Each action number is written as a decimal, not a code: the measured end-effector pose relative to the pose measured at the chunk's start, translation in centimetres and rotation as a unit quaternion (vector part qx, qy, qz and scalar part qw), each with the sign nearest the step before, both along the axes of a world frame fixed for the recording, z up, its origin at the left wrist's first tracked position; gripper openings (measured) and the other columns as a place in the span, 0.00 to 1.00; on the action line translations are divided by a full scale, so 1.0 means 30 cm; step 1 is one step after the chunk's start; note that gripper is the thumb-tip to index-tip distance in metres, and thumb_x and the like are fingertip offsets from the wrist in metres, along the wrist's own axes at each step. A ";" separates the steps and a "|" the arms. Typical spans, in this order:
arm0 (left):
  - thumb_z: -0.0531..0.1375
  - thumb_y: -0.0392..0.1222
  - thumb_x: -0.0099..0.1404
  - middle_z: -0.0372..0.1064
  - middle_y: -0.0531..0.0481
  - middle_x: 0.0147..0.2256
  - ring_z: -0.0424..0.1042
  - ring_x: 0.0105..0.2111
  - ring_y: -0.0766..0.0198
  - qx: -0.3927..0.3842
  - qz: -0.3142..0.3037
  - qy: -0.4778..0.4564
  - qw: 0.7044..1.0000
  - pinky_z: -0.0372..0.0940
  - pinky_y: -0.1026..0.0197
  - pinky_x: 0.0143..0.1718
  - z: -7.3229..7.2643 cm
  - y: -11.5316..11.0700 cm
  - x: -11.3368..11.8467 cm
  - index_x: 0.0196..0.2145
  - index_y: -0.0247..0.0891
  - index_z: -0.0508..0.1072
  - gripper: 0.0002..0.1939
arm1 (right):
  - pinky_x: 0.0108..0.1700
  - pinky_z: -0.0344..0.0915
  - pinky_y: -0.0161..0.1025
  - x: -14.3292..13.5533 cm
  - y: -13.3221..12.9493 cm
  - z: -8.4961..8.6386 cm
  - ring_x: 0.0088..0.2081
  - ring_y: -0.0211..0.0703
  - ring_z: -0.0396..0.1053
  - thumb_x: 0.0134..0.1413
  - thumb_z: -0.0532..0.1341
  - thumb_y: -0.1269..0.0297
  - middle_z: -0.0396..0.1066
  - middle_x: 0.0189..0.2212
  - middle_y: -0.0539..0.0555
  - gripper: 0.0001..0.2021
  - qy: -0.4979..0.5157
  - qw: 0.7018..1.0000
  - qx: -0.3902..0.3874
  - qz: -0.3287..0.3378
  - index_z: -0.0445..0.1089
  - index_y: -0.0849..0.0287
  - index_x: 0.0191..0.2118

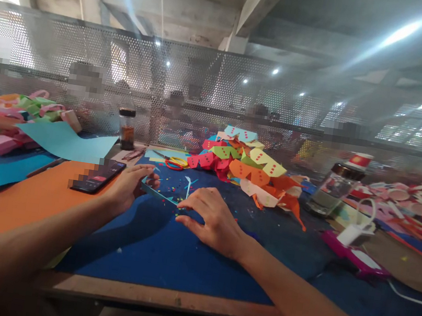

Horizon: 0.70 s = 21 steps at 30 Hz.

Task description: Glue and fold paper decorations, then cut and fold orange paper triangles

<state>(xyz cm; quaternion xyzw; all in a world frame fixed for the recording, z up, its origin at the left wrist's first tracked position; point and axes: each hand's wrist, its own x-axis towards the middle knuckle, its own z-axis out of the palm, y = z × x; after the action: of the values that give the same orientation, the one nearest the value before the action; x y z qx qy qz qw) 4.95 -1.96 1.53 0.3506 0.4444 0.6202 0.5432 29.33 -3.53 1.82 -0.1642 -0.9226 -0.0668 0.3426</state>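
Over the blue work surface (pixel 149 254), my left hand (pixel 131 186) has its fingers closed on the left end of a thin light-blue paper strip (pixel 161 194). My right hand (pixel 211 221) is at the strip's other end, with thumb and index finger close together around it. The strip bends between the two hands. Small coloured bits of paper lie scattered under and behind it. Beyond my right hand rises a pile of cut, folded paper pieces (pixel 252 172) in several colours, some with red dots.
Scissors (pixel 176 163) lie behind my hands. A phone (pixel 99 177) and a jar (pixel 126 129) are at left, near light-blue sheets (pixel 70 145). At right stand a glass bottle (pixel 333 189) and a magenta box with a white plug (pixel 355 256). A perforated metal screen (pixel 191 76) closes the back.
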 end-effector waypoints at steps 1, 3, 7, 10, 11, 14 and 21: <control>0.61 0.42 0.71 0.72 0.49 0.41 0.74 0.34 0.65 -0.002 -0.002 -0.004 1.000 0.73 0.60 0.34 0.000 0.000 0.000 0.47 0.34 0.72 0.11 | 0.49 0.59 0.44 0.000 0.004 -0.003 0.43 0.45 0.71 0.67 0.61 0.60 0.75 0.38 0.53 0.07 -0.001 1.000 0.000 -0.007 0.71 0.57 0.44; 0.61 0.42 0.71 0.72 0.49 0.41 0.73 0.34 0.65 -0.006 -0.011 -0.013 1.000 0.73 0.60 0.34 -0.001 0.000 -0.001 0.48 0.35 0.72 0.11 | 0.49 0.59 0.44 0.000 0.010 -0.007 0.43 0.44 0.71 0.68 0.60 0.63 0.76 0.38 0.53 0.04 0.000 1.000 0.000 -0.021 0.71 0.57 0.43; 0.61 0.42 0.71 0.72 0.50 0.40 0.73 0.32 0.66 -0.013 -0.032 -0.027 0.999 0.72 0.61 0.32 -0.004 0.000 -0.005 0.47 0.35 0.72 0.11 | 0.47 0.59 0.43 0.001 0.019 -0.010 0.41 0.44 0.71 0.67 0.61 0.64 0.76 0.38 0.53 0.04 0.018 0.999 -0.010 -0.050 0.71 0.58 0.41; 0.61 0.41 0.71 0.72 0.51 0.37 0.73 0.31 0.67 -0.013 -0.050 -0.032 0.998 0.72 0.62 0.31 -0.006 0.001 -0.007 0.46 0.34 0.72 0.10 | 0.47 0.59 0.43 0.001 0.022 -0.005 0.39 0.43 0.71 0.66 0.61 0.66 0.74 0.35 0.52 0.04 0.034 0.997 -0.022 -0.065 0.70 0.58 0.38; 0.62 0.40 0.70 0.73 0.51 0.36 0.74 0.30 0.66 -0.012 -0.055 -0.033 0.998 0.71 0.62 0.31 -0.005 0.001 -0.007 0.46 0.34 0.72 0.09 | 0.46 0.59 0.43 0.001 0.023 -0.002 0.38 0.42 0.70 0.66 0.61 0.66 0.74 0.34 0.51 0.04 0.043 0.996 -0.026 -0.070 0.70 0.58 0.37; 0.64 0.39 0.67 0.76 0.49 0.33 0.76 0.30 0.65 -0.005 -0.071 -0.034 0.997 0.71 0.63 0.31 0.001 0.001 -0.003 0.45 0.34 0.74 0.10 | 0.45 0.60 0.42 0.002 0.026 0.005 0.36 0.41 0.70 0.65 0.61 0.68 0.72 0.31 0.50 0.05 0.082 0.992 -0.041 -0.086 0.69 0.57 0.35; 0.63 0.44 0.66 0.77 0.48 0.33 0.76 0.30 0.64 0.014 -0.113 -0.039 0.993 0.71 0.64 0.32 0.018 -0.002 0.009 0.44 0.37 0.76 0.11 | 0.44 0.62 0.43 0.014 0.049 0.009 0.33 0.42 0.69 0.62 0.61 0.69 0.71 0.30 0.50 0.05 0.154 0.973 -0.070 -0.159 0.68 0.56 0.33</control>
<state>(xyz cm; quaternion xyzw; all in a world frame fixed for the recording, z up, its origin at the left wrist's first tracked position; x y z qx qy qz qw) 5.22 -2.02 2.07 0.3820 0.3717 0.5738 0.6218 29.75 -2.06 2.10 -0.3406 -0.8231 -0.0291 0.4534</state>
